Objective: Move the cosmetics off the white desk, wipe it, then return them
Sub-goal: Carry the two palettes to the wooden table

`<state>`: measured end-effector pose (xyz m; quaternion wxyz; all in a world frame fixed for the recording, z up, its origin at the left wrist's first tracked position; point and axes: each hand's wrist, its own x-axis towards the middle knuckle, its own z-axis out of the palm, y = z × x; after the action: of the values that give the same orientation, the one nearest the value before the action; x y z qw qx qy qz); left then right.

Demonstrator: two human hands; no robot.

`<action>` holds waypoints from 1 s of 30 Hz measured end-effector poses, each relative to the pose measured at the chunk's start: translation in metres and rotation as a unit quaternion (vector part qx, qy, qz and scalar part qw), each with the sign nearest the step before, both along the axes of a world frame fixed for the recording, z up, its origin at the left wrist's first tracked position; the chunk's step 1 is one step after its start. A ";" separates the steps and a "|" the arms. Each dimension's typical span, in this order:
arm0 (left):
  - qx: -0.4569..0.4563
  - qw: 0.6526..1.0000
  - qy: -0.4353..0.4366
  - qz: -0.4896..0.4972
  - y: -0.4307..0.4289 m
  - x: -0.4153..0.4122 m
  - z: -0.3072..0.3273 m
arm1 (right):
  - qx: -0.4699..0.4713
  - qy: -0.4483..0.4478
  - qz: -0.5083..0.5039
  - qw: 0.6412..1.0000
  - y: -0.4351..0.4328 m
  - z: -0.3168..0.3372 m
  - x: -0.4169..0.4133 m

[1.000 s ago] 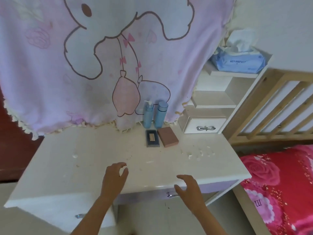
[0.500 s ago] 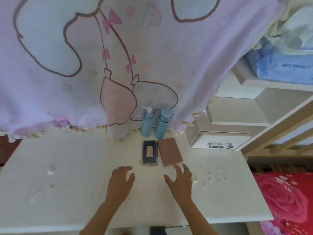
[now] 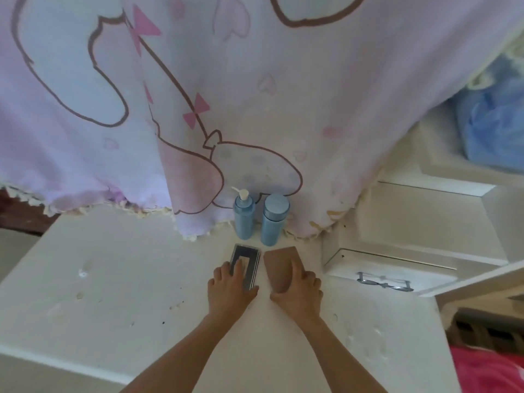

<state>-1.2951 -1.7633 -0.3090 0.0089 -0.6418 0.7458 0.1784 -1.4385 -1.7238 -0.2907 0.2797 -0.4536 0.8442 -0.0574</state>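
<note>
On the white desk [image 3: 113, 293] lie two flat cosmetic cases side by side. My left hand [image 3: 231, 290] grips the near end of the dark palette [image 3: 249, 262], thumb on its right edge and fingers on top. My right hand [image 3: 297, 290] grips the near end of the brown compact [image 3: 279, 260], thumb across its top. Behind them stand a blue pump bottle [image 3: 243, 215] and a blue capped bottle [image 3: 273, 219], upright against the hanging cloth.
A purple cartoon blanket [image 3: 198, 95] hangs over the desk's back edge. A small white drawer with a bow handle [image 3: 385, 275] sits at the right under white shelves [image 3: 442, 194]. Specks and smears mark the desk top. A pink bedspread [image 3: 493, 370] lies at lower right.
Both hands have moved forward from the desk's front edge to the two flat cases and closed on them. The camera has leaned in closer over the desk.
</note>
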 end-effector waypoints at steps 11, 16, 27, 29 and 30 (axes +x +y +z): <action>-0.019 0.996 0.028 0.079 0.020 -0.002 -0.002 | -0.087 -0.131 0.033 0.987 0.043 0.035 -0.067; -0.058 0.966 0.118 0.221 0.039 0.051 0.019 | -0.121 -0.130 0.118 0.977 0.024 0.034 -0.038; -0.107 0.869 0.160 0.457 0.148 0.191 0.048 | -0.104 -0.134 0.413 0.895 0.026 0.036 0.116; -0.124 0.848 0.158 0.491 0.174 0.216 0.054 | -0.109 -0.127 0.458 0.873 0.034 0.042 0.146; -0.135 0.837 0.156 0.507 0.188 0.230 0.058 | -0.116 -0.122 0.479 0.862 0.039 0.045 0.162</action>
<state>-1.0656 -1.5756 -0.2514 -0.2858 -0.8887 0.3242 0.1529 -1.2767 -1.6844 -0.2460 0.3191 -0.8204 0.4695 -0.0688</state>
